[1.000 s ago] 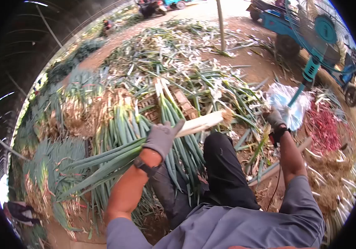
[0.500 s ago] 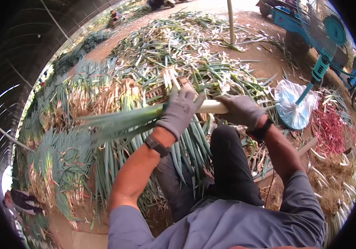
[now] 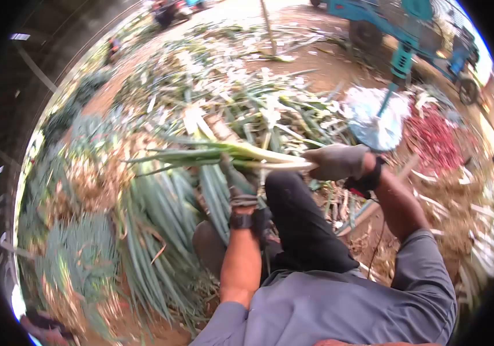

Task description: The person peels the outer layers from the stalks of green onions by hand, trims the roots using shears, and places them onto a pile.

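Observation:
Green onions lie level across the middle, white ends to the right and green leaves to the left. My right hand, in a grey glove, is closed on their white ends. My left hand, also gloved, is just below the stalks, near the long green leaves beside my knee. It is smeared by motion, so its fingers and any contact with the stalks cannot be made out.
Loose onion leaves cover the ground ahead. Bundled onions stand at the left. To the right are a plastic-covered blue stool, red ties and rooted white stalks. A blue cart stands behind.
My left hand has dropped below the stalks and closer to my knee. The stalks in my right hand now look thinner and spread apart. The view has swung, shifting the surroundings leftward.

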Demonstrator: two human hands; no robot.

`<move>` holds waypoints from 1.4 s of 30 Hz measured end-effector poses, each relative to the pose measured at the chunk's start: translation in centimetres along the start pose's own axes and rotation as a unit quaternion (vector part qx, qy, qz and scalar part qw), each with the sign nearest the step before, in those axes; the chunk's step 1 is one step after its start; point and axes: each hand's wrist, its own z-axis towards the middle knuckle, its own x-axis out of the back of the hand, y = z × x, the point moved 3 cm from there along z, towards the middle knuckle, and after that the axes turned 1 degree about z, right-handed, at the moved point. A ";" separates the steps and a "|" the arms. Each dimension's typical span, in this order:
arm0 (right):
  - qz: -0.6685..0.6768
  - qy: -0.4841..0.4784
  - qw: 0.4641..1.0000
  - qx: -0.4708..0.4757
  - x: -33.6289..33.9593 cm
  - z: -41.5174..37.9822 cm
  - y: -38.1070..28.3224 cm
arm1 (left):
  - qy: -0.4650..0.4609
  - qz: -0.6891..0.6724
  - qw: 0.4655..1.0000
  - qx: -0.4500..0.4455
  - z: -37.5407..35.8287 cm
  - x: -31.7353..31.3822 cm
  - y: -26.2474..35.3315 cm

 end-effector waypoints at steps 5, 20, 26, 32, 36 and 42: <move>-0.032 0.142 0.986 -0.076 -5.6 -3.8 2.6 | -0.054 -0.017 0.990 0.133 1.5 3.2 -3.6; 0.186 0.785 0.573 -0.145 3.9 -30.4 10.9 | -0.674 0.334 0.621 -0.220 -20.0 -38.3 -3.9; 0.185 0.893 0.311 -0.266 4.1 -67.0 18.6 | -0.566 0.526 0.612 0.169 -14.1 -24.7 -8.4; 0.173 0.790 0.336 -0.482 -7.1 -81.9 24.0 | -0.479 0.547 0.629 0.275 -9.5 -17.1 -7.2; -0.028 0.572 0.492 -0.656 -5.2 -79.9 24.5 | -0.473 0.552 0.654 0.210 -9.8 -17.3 -5.0; -0.201 0.519 0.466 -0.688 -4.0 -79.1 24.9 | -0.412 0.522 0.725 0.178 -8.1 -11.9 -0.9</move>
